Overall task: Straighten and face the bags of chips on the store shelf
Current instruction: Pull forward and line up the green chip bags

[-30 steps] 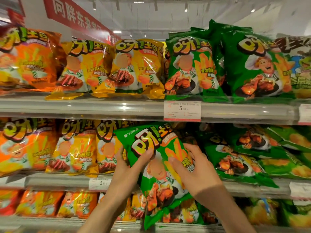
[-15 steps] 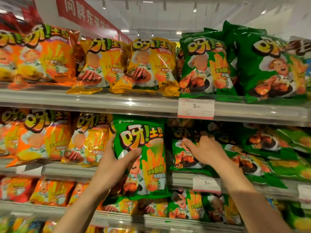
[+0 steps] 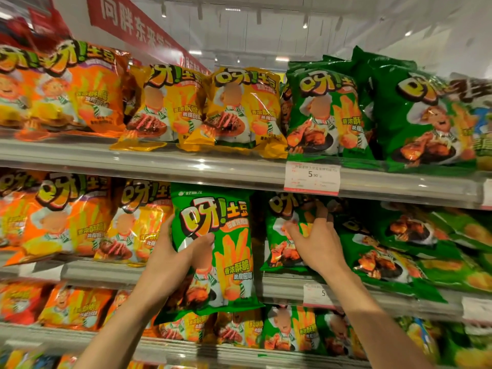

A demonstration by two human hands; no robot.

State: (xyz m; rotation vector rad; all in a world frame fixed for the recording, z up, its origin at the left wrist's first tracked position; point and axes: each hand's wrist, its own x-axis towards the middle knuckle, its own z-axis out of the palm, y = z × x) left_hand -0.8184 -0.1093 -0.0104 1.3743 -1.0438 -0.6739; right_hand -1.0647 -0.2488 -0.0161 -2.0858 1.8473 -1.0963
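Left hand (image 3: 170, 265): holds a green bag (image 3: 213, 251), not shelved yet.
Right hand (image 3: 316, 246): fingers spread, pressing a shelf bag (image 3: 282, 235).
Left to do: slumped bags (image 3: 386, 251) (far right).

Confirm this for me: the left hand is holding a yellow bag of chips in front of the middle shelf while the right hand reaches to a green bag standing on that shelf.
One thing is wrong: the bag in the left hand is green, not yellow, as the head view shows. That held bag hangs in front of the middle shelf, and the right hand does reach to a green bag on the shelf.
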